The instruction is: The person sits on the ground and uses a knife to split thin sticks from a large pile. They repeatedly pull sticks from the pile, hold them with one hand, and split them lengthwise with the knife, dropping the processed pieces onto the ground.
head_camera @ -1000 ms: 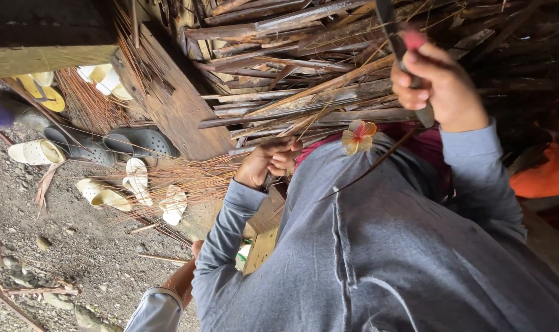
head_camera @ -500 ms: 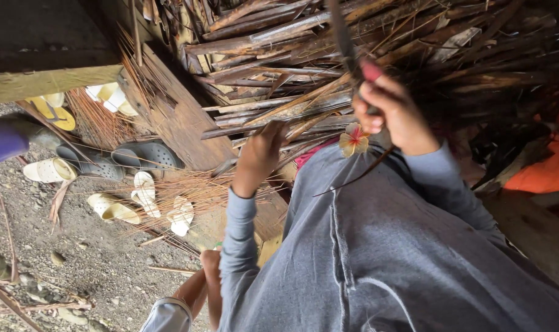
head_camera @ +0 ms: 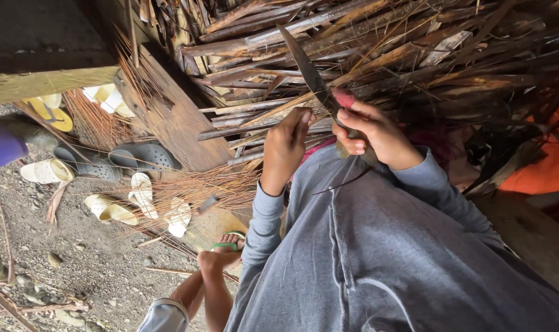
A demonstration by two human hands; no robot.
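Dark steel knife (head_camera: 310, 71) in head view, our right hand (head_camera: 372, 132) clamped on its pink handle, blade pointing away from the body | our left hand (head_camera: 287, 144) pinches a thin leaf strip (head_camera: 273, 109) just beside the blade, held taut | dry leaf pile (head_camera: 415, 55) close ahead | sandals (head_camera: 141, 193) on the gravel (head_camera: 58, 258).

Sandals (head_camera: 116, 184) on gravel ground (head_camera: 76, 270)

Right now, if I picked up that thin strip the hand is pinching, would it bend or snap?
The thin strip looks long and very slender, so it would probably flex and feel light. It looks dry like the pile of dry stalks, so a sharp bend might snap it. The left hand pinches it beside the knife held by the right hand.
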